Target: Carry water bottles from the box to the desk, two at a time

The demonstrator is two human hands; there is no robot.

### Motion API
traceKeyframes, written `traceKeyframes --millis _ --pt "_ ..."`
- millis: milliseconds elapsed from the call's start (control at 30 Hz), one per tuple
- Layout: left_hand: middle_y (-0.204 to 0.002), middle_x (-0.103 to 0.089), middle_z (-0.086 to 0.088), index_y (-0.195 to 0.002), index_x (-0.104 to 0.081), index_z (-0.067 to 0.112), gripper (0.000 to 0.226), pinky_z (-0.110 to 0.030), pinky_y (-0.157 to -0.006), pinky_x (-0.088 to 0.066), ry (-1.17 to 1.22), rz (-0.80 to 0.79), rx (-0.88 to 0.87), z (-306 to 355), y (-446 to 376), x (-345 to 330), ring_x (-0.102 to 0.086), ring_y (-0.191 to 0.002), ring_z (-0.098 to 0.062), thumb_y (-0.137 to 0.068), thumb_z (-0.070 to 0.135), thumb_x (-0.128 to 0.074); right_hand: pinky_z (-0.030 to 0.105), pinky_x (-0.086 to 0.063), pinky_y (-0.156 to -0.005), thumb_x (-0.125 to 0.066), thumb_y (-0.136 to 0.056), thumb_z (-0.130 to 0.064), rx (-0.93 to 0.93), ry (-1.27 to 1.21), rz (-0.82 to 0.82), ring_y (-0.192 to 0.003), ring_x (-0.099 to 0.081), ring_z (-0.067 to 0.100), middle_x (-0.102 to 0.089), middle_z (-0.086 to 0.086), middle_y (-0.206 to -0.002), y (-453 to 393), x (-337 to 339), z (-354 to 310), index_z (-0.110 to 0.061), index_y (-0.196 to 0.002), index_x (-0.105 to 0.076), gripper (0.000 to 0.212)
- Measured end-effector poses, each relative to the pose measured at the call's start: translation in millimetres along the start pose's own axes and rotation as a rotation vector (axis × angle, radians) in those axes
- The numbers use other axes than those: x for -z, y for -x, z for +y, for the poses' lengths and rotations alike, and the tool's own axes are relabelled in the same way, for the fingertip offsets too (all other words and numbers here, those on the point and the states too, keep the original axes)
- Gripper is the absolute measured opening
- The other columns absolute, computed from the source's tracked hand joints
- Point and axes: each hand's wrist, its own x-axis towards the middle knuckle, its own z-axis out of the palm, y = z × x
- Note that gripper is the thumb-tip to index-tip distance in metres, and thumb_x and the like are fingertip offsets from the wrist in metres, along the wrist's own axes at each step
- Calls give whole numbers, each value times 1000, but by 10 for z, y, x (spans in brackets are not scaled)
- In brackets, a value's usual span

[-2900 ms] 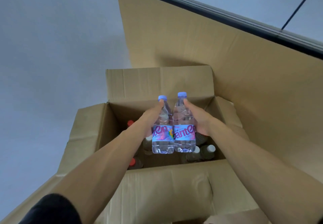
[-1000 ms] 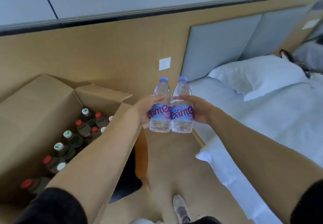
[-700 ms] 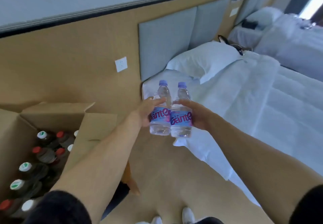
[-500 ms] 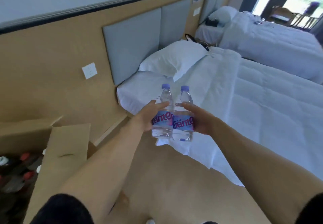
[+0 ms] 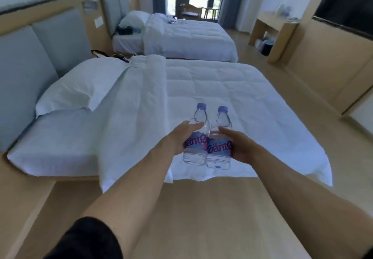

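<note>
**Two bottles on the way to the desk**

Closest to the camera are two bare arms reaching forward. The left hand [image 5: 178, 140] wraps around the left bottle [image 5: 196, 139]. The right hand [image 5: 240, 147] wraps around the right bottle [image 5: 220, 141]. Both bottles stand upright, touch side by side, and have their purple caps on. They are in the air over the wood floor [image 5: 201, 218] and the near edge of a white bed [image 5: 201, 89].

Past that bed is a second bed [image 5: 189, 34]. Far off to the right stands a wooden desk [image 5: 272, 24]. The box is not in view.

The step looks like the walk to the desk. To do it well, keep a firm hold on each bottle, keep them upright, and go around the bed corner. Set both down gently so they do not tip.
</note>
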Motion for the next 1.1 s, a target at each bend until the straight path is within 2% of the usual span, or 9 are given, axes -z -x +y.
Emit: traceKeyframes --millis 167,233,333,433,567,633,733,833,1100 --pt "-127 -62 -33 -135 -54 -1 48 -62 -101 -48 -98 -200 25 -291 -426 -1353 -61 -116 -50 -97 27 -65 51 -50 -102 -66 -84 -41 44 -90 184 -120 -61 41 -63 25 -130 701 1270 84 -4 -141 -52 69" --pt "-124 -63 -34 -130 -59 -2 43 -63 -101 -48 -126 -275 29 -424 -545 -1868 -62 -111 -51 -98 26 -64 46 -55 -93 -64 -87 -40 67 -135 218 -113 -65 37 -65 23 -129 994 1725 146 -6 -140 -54 64" --pt "-122 -63 -35 -115 -66 6 27 -62 -98 -49 -167 -369 58 -598 -637 -2631 -64 -101 -44 -97 26 -64 40 -59 -83 -64 -87 -40 72 -202 305 -106 -69 34 -67 21 -126 1431 2344 261 -8 -138 -55 61" --pt "-123 -62 -36 -121 -64 4 32 -61 -97 -49 -205 -450 94 -762 -707 -3329 -64 -101 -44 -98 26 -62 35 -60 -71 -62 -92 -38 55 -289 415 -92 -73 28 -72 17 -114 1815 2887 376 -9 -134 -58 51" --pt "-121 -62 -37 -115 -63 3 26 -60 -93 -51 -280 -565 105 -914 -767 -4089 -64 -97 -43 -99 22 -59 33 -59 -70 -59 -95 -39 60 -380 525 -86 -74 26 -75 13 -105 2230 3450 541 -14 -124 -62 38" --pt "-123 -60 -38 -122 -61 -3 33 -59 -93 -51 -313 -614 116 -993 -863 -4432 -64 -98 -45 -99 22 -58 33 -59 -69 -59 -94 -40 75 -424 573 -85 -75 25 -76 12 -102 2403 3690 609 -15 -120 -64 37" --pt "-125 -60 -37 -130 -55 -4 42 -61 -92 -52 -339 -665 136 -1119 -1027 -4935 -64 -107 -52 -98 22 -62 34 -59 -71 -63 -87 -43 95 -464 634 -89 -74 26 -74 15 -107 2600 4056 667 -12 -124 -63 48" --pt "-124 -62 -34 -131 -53 -1 47 -66 -91 -53 -328 -668 168 -1221 -1241 -5421 -65 -108 -51 -94 23 -68 37 -58 -78 -65 -82 -47 115 -454 676 -100 -70 30 -69 19 -122 2710 4466 673 -8 -134 -59 65" --pt "-129 -60 -31 -135 -45 3 56 -68 -88 -53 -309 -775 255 -1290 -2236 -6726 -66 -108 -48 -95 33 -68 41 -56 -87 -63 -86 -45 124 -510 813 -111 -64 35 -64 23 -131 2581 5790 421 -4 -139 -54 68"
